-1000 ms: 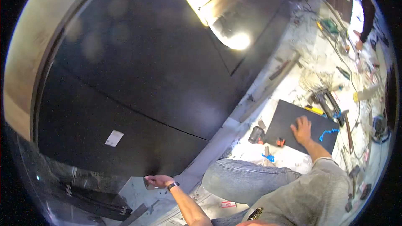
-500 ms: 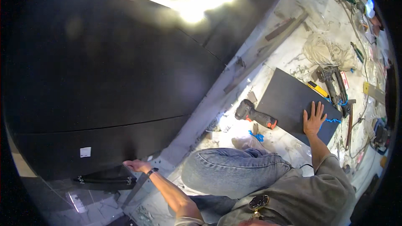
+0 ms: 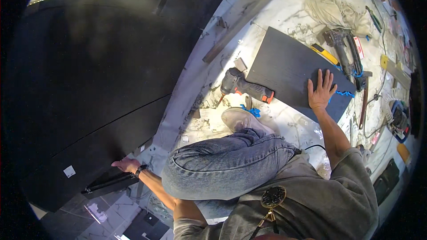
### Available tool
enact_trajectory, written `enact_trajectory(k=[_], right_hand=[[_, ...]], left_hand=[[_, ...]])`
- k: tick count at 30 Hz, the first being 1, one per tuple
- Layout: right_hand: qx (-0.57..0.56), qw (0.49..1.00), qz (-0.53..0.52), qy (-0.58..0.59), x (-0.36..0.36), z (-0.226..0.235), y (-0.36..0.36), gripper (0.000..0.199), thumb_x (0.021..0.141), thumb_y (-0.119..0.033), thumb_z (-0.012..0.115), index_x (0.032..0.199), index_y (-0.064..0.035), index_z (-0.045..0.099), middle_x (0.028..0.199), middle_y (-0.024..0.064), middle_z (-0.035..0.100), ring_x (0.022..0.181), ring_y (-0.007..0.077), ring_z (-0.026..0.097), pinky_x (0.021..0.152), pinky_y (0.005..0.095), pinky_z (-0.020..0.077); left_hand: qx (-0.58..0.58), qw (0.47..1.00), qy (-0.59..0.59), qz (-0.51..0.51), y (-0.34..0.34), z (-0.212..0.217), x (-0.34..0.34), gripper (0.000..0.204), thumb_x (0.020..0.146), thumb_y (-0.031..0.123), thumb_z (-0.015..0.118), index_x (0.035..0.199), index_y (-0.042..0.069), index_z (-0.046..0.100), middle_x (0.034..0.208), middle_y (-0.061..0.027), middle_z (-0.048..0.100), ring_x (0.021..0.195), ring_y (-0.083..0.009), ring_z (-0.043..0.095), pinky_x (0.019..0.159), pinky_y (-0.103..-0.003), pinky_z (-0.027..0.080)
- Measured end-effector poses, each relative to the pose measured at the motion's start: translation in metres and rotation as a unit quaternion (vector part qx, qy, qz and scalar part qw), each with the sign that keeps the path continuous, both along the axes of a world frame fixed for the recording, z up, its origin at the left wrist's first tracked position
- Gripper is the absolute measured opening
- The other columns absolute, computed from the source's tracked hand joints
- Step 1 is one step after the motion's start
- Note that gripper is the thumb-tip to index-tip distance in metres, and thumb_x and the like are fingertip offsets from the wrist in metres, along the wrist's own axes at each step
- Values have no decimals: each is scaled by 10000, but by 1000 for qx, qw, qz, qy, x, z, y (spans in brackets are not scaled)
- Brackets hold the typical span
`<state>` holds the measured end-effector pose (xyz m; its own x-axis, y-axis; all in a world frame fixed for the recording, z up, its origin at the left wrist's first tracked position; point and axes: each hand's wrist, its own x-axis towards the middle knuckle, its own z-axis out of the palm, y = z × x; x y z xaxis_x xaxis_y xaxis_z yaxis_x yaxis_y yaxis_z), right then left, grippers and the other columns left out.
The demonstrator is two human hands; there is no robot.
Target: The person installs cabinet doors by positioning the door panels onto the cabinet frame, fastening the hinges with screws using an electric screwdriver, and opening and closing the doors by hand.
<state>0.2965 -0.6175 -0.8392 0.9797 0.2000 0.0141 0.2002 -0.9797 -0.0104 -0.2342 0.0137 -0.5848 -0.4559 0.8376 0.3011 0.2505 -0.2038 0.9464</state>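
Observation:
My right hand (image 3: 321, 92) lies flat with fingers spread on a loose dark rectangular board (image 3: 278, 64) on the floor. A curled blue cord (image 3: 345, 94) shows beside it. On the left, my left hand (image 3: 126, 165) reaches out to the lower edge of a large black panel (image 3: 102, 84). Its fingers point left against the panel and are only partly visible; no grasp shows. A white square label (image 3: 69, 171) is stuck on the panel near that hand. Next to the board lies a cordless drill (image 3: 247, 86) with a red-trimmed base.
A yellow utility knife (image 3: 324, 54) touches the board's far edge. Beyond it are a black nail gun (image 3: 342, 49), a hammer (image 3: 365, 93) and a crumpled cloth (image 3: 333, 9). A long strip (image 3: 249, 20) lies along the marble-patterned floor. My bent knee and shoe (image 3: 242, 119) are between my hands.
The view has shifted, so board, drill and tools appear farther left and higher. My right hand is still flat on the board; my left hand remains at the panel's edge.

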Motion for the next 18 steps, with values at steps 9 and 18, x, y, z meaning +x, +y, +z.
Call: enact_trajectory(k=[9, 18], right_hand=[[-20, 1000, 6, -16, -3, -2, -7, 614, 973, -515, 438, 1511, -235, 341, 1598, 74, 246, 1484, 281, 183, 1134, 608, 130], [-34, 998, 21, -50, -1, -1, -8, 607, 975, -516, 443, 1501, -223, 359, 1587, 91, 267, 1473, 282, 210, 1126, 596, 162]], left_hand=[[25, 999, 39, 28, -30, -5, 30, 685, 976, 529, 503, 1344, -48, 480, 1397, -129, 497, 1177, -236, 520, 1007, -368, 438], [120, 982, -48, -138, 0, -103, -42, 473, 984, 330, 521, 1340, 18, 520, 1366, -100, 534, 1231, -210, 504, 1024, -380, 430]])
